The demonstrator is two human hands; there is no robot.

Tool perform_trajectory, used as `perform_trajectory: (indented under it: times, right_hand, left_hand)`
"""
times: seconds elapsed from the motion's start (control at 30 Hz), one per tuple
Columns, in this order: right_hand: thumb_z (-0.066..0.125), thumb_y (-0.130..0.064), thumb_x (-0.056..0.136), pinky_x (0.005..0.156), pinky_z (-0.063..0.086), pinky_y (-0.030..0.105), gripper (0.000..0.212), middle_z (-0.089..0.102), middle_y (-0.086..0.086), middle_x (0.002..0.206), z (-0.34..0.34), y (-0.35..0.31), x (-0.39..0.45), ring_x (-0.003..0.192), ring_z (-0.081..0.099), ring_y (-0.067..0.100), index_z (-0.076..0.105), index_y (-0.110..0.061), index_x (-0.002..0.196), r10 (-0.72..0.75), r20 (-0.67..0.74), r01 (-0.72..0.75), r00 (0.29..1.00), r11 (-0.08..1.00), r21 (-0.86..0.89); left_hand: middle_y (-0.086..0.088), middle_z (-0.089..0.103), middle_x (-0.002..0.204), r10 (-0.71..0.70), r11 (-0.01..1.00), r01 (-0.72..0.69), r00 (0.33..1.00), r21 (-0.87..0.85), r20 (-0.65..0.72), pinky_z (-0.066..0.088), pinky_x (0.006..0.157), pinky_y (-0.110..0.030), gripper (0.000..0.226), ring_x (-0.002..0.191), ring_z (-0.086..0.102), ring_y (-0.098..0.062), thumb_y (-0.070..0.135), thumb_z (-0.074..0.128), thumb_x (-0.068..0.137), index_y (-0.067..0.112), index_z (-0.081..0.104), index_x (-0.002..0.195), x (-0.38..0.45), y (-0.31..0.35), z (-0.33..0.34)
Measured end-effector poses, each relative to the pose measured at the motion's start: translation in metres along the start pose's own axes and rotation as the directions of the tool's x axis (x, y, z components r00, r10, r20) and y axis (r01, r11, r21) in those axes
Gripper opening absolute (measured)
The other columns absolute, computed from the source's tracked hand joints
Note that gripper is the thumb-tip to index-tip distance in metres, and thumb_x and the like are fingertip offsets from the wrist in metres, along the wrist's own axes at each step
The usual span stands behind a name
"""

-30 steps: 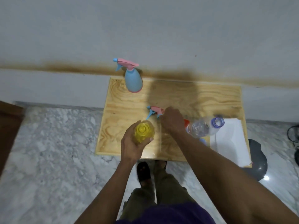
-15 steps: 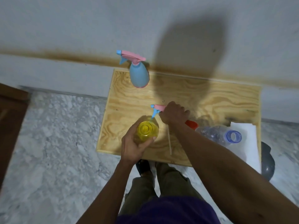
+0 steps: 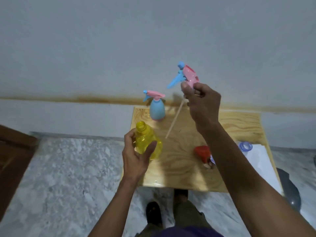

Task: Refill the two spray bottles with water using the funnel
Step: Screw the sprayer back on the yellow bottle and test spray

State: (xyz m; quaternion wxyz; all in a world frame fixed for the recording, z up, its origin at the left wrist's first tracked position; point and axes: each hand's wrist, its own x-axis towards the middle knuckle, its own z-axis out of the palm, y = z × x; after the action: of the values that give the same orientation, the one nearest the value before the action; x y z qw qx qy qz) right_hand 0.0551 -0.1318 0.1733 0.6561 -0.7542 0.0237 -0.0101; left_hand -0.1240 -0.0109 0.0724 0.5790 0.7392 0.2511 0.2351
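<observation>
While the right hand (image 3: 202, 100) pinches the collar of a pink and blue sprayer head (image 3: 187, 75) and holds it high above the bench (image 3: 239, 122), its thin white tube (image 3: 174, 119) hangs slanting down without touching the wood. Lower and to the left, the left hand (image 3: 136, 153) has its grip curled round a yellow bottle (image 3: 147, 139), whose open neck tilts up and to the left, over the bench's left edge. Upright at the far left corner stands a blue spray bottle (image 3: 157, 108) with its own sprayer on. Nearer the right arm lies a red funnel (image 3: 202, 153), partly hidden. Beyond the arm a clear bottle's purple-ringed mouth (image 3: 245, 146) shows beside a white sheet (image 3: 259, 161).
</observation>
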Motion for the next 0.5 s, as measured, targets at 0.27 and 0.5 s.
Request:
perform_trajectory:
  times: [0.27,0.5]
  right_hand:
    - [0.076,-0.028,0.088,0.063,0.054,0.028,0.025,0.068,0.010,0.086,-0.027,-0.116,-0.076,0.075,0.071,0.019,0.068,-0.006,0.098,-0.149,-0.125,0.190,0.981,0.866,0.463]
    - [0.077,-0.021,0.088,0.060,0.055,0.029,0.031,0.066,0.012,0.086,-0.041,-0.160,-0.111,0.070,0.068,0.018,0.064,0.004,0.101,-0.322,-0.185,0.371,0.928,0.795,0.480]
  left_hand:
    - [0.003,0.049,0.149,0.275,0.961,-0.275,0.961,0.012,-0.018,0.044,0.110,-0.038,0.074,0.137,0.048,-0.012,0.064,0.060,0.086,0.043,0.030,0.150,-0.008,0.040,-0.014]
    - [0.016,0.052,0.145,0.377,0.925,-0.378,0.925,-0.021,-0.038,0.047,0.106,-0.048,0.067,0.132,0.054,-0.016,0.057,0.065,0.082,0.067,0.031,0.139,-0.020,0.069,-0.019]
